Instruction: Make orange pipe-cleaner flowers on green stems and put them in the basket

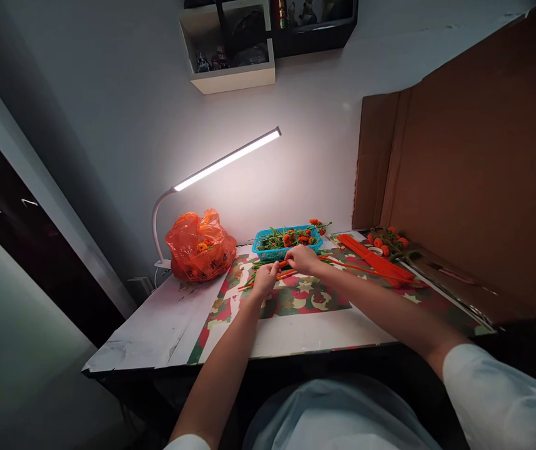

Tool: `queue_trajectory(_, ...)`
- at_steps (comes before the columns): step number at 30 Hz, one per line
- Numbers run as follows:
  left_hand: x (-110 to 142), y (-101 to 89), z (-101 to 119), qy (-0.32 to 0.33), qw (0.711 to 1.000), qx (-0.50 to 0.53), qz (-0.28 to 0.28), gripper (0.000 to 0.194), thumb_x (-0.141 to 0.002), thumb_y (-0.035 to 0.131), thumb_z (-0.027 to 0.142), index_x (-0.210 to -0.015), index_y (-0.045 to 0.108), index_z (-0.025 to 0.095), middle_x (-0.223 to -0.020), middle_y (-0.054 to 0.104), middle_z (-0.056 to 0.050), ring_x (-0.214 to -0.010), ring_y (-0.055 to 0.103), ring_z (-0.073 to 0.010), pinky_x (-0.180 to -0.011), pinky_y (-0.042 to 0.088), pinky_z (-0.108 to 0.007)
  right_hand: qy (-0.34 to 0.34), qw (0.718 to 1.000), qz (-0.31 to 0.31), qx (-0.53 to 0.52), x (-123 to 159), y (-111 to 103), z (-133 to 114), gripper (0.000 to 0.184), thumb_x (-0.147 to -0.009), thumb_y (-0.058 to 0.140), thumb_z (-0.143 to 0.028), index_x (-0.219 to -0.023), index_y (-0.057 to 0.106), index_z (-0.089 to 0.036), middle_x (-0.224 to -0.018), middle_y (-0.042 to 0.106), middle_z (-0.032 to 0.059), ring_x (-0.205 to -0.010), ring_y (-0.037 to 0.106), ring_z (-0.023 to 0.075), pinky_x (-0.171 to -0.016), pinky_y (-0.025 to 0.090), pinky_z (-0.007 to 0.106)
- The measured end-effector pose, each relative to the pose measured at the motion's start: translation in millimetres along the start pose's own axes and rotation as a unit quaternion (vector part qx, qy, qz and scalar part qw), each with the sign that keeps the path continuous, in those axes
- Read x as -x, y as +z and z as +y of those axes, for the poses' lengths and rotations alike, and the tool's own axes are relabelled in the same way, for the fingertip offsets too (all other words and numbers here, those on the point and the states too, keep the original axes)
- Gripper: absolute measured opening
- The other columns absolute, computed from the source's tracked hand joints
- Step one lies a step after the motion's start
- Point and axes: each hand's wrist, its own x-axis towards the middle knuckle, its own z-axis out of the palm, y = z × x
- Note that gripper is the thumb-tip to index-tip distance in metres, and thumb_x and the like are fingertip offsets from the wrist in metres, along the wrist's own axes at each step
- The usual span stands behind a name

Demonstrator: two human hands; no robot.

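Note:
My left hand (pixel 267 279) and my right hand (pixel 302 259) are close together over the middle of the table. Both pinch a short orange length that looks like a pipe cleaner (pixel 283 265), stretched between the fingertips. Under and beside the hands lie green stems and further orange strands (pixel 287 274), partly covered by the fingers. Just behind is a blue plastic basket (pixel 277 254) of orange flowers with green stems (pixel 287 240). To the right, a thick bundle of orange pipe cleaners (pixel 375 261) lies slantwise, with one long strand crossing toward my right hand.
A crumpled orange plastic bag (pixel 202 250) stands at left beside a lit desk lamp (pixel 228 161). Orange flowers (pixel 385 240) and a tape roll (pixel 375 250) lie at the back right. A tall cardboard sheet (pixel 465 187) borders the right side; shelves (pixel 235 78) hang above.

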Motion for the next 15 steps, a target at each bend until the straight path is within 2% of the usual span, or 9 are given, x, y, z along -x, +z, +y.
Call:
queue_trajectory(5, 4, 1.5, 6, 0.035, 0.997, -0.037, 0.054, 0.038, -0.081, 0.046, 0.039, -0.048, 0.049, 0.019, -0.043, 0.040, 0.001, -0.049, 0.038, -0.0135, -0.052, 0.022, -0.024, 0.024, 0.999, 0.013, -0.023, -2, 4, -6, 0.026, -0.080, 0.050, -0.018, -0.089, 0.074, -0.021, -0.091, 0.072, 0.0052, -0.083, 0.064, 0.0187, -0.063, 0.042, 0.024)
queue_trajectory(9, 4, 2.7, 6, 0.032, 0.995, 0.006, 0.090, 0.039, -0.080, 0.049, 0.040, -0.048, 0.046, 0.018, -0.046, 0.044, 0.000, -0.049, 0.037, -0.0124, -0.051, 0.021, -0.025, 0.021, 0.996, 0.056, -0.071, -1, 12, -8, 0.026, -0.081, 0.049, -0.019, -0.090, 0.074, -0.020, -0.089, 0.073, 0.0054, -0.082, 0.065, 0.0179, -0.065, 0.043, 0.023)
queue_trajectory(12, 1, 6.3, 4, -0.012, 0.989, 0.098, 0.105, 0.042, -0.080, 0.051, 0.047, -0.050, 0.042, 0.018, -0.045, 0.037, 0.003, -0.046, 0.032, -0.0095, -0.048, 0.020, -0.023, 0.002, 0.980, 0.112, -0.167, -1, 23, -5, 0.026, -0.082, 0.050, -0.023, -0.092, 0.074, -0.018, -0.086, 0.073, 0.0064, -0.077, 0.065, 0.0174, -0.067, 0.045, 0.024)
queue_trajectory(15, -2, 8.9, 5, -0.091, 0.959, 0.258, 0.074, 0.044, -0.078, 0.051, 0.055, -0.056, 0.039, 0.019, -0.042, 0.024, 0.008, -0.039, 0.022, -0.0062, -0.043, 0.017, -0.022, 0.013, 0.942, 0.142, -0.303, -4, 34, -1, 0.026, -0.080, 0.055, -0.029, -0.092, 0.074, -0.016, -0.082, 0.073, 0.0069, -0.072, 0.064, 0.0180, -0.064, 0.046, 0.026)
